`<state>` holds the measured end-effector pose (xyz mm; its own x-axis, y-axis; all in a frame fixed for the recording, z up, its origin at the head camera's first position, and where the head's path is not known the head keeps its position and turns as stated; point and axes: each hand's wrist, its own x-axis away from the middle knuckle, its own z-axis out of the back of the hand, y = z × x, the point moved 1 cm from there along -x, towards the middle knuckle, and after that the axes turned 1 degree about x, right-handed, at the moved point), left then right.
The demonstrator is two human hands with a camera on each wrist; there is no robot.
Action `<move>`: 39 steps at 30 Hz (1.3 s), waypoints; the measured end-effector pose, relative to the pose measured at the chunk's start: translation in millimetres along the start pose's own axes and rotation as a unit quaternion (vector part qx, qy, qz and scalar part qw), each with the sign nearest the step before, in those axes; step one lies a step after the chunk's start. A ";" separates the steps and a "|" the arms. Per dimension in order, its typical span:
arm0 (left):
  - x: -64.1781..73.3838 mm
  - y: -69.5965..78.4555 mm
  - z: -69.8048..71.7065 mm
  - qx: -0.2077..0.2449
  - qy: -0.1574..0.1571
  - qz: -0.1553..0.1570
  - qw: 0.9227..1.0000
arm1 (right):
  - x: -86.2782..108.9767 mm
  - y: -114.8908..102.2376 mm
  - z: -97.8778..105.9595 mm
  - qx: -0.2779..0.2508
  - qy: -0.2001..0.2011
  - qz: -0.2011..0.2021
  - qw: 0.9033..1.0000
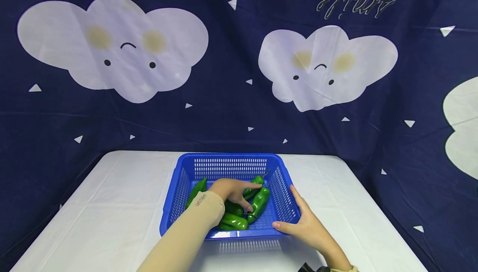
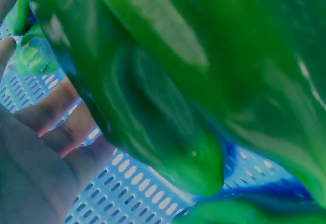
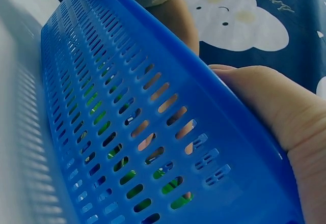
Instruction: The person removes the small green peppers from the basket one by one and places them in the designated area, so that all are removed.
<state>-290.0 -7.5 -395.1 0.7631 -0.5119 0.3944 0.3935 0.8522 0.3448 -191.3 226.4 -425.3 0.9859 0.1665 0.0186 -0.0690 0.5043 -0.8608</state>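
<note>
A blue plastic basket (image 1: 231, 234) with slotted walls stands on the white table and contains several green peppers. My left hand (image 1: 233, 191) reaches down among them, thumb and forefinger spread beside a glossy pepper (image 1: 260, 202) on the right. Other peppers lie about it: one at the left wall (image 1: 198, 189), one in front (image 1: 234, 221). In the left wrist view a large pepper (image 2: 153, 107) partly covers the fingers (image 2: 66, 132), which lie loosely extended near the basket floor. At the front right corner my right hand (image 1: 304, 224) grips the basket, its thumb (image 3: 254, 81) over the rim.
The white tabletop (image 1: 123, 197) extends on both sides of the basket. Behind the table hangs a dark blue cloth (image 1: 231, 64) with white cloud faces and small triangles.
</note>
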 end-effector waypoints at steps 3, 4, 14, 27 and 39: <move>-4.6 3.1 0.4 -0.005 0.002 0.001 1.000 | 0.1 0.2 -0.1 0.000 0.002 -0.003 1.000; -6.2 3.9 0.4 -0.004 0.002 0.001 1.000 | 0.2 0.3 -0.1 0.000 0.003 -0.003 1.000; -12.1 1.9 1.2 0.018 0.013 0.007 1.000 | -0.4 -0.2 -0.6 -0.003 0.003 0.005 1.000; -19.5 -0.4 -3.1 0.018 0.013 0.020 1.000 | 0.2 -1.7 -0.9 0.003 0.004 -0.003 1.000; -28.9 2.4 -6.3 0.000 -0.007 0.014 1.000 | 0.7 -0.3 -1.9 -0.001 0.005 -0.001 1.000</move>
<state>-307.9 10.0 -411.1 0.7667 -0.4894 0.4155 0.3717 0.8661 0.3343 -190.2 224.7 -426.0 0.9875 0.1569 0.0146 -0.0671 0.5027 -0.8618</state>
